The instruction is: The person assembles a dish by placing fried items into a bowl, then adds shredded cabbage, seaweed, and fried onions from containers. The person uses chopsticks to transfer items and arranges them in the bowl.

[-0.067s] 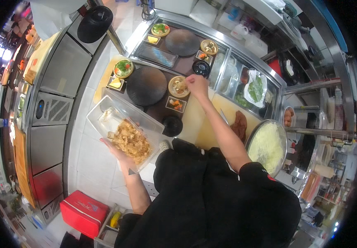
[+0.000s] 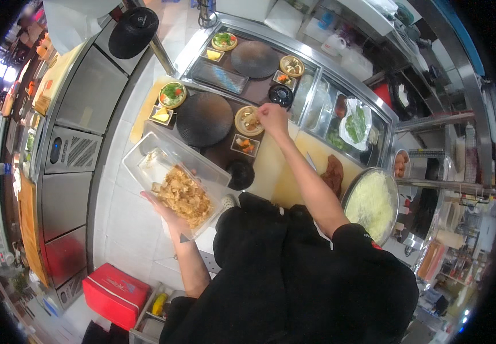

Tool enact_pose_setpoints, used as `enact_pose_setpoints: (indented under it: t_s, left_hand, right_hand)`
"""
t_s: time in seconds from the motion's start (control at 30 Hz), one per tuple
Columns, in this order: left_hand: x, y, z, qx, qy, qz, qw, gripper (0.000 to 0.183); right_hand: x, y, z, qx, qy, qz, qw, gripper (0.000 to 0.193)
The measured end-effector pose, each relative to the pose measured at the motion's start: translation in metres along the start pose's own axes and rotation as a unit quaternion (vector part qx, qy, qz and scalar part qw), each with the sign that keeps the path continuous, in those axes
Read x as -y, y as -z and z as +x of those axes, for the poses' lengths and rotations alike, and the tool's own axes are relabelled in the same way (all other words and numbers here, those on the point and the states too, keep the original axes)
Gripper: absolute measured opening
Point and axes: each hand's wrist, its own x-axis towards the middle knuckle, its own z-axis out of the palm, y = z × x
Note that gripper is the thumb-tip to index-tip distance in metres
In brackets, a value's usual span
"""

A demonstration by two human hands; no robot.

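My left hand [image 2: 170,215] holds a clear plastic container [image 2: 209,166] from below and its near side, tilted, off to the left of the counter. Thin tan flakes that look like bonito flakes [image 2: 183,195] are heaped in its near half. Over a small round tan bowl [image 2: 241,127], the fingers of my right hand [image 2: 274,119] are pinched together, with tan flakes at their tips. More flakes show inside that bowl. Beside it are a square dish of orange and pale pieces [image 2: 245,145] and a black round plate [image 2: 204,119].
A second tray setting with a black plate [image 2: 255,59] lies beyond. A knife [image 2: 310,160] and a brown cloth-like item [image 2: 332,175] rest on the yellow cutting board [image 2: 285,186]. At right stands a large bowl of pale green shreds [image 2: 372,203]; a black bowl [image 2: 240,174] is near my body.
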Motion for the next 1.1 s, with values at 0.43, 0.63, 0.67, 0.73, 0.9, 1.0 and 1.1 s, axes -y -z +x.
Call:
enact_pose_setpoints:
  t_s: [0.43, 0.63, 0.67, 0.73, 0.9, 1.0, 1.1]
  left_hand:
    - [0.047, -0.020, 0.052, -0.002, 0.091, -0.070, 0.993, 0.111]
    - [0.073, -0.071, 0.062, 0.132, 0.107, 0.032, 0.985, 0.098]
    - [0.078, -0.076, 0.062, 0.134, 0.115, 0.040, 0.984, 0.097]
    - [0.082, -0.089, 0.057, 0.125, 0.129, 0.045, 0.983, 0.095]
    - [0.093, -0.082, 0.058, 0.162, 0.159, 0.020, 0.974, 0.093]
    - [0.092, -0.080, 0.059, 0.166, 0.159, 0.021, 0.973, 0.096]
    - [0.085, -0.093, 0.056, 0.146, 0.170, 0.000, 0.975, 0.099]
  right_hand:
    - [0.063, 0.108, -0.020, 0.084, -0.004, 0.183, 0.979, 0.022]
    - [0.169, 0.156, -0.083, 0.174, 0.231, 0.126, 0.949, 0.023]
    - [0.168, 0.145, -0.088, 0.132, 0.279, 0.057, 0.949, 0.023]
    - [0.169, 0.135, -0.094, 0.102, 0.304, -0.024, 0.947, 0.022]
    - [0.160, 0.128, -0.097, 0.148, 0.274, -0.068, 0.948, 0.016]
    - [0.162, 0.138, -0.097, 0.131, 0.267, 0.013, 0.955, 0.016]
    - [0.168, 0.156, -0.093, 0.164, 0.154, 0.113, 0.968, 0.015]
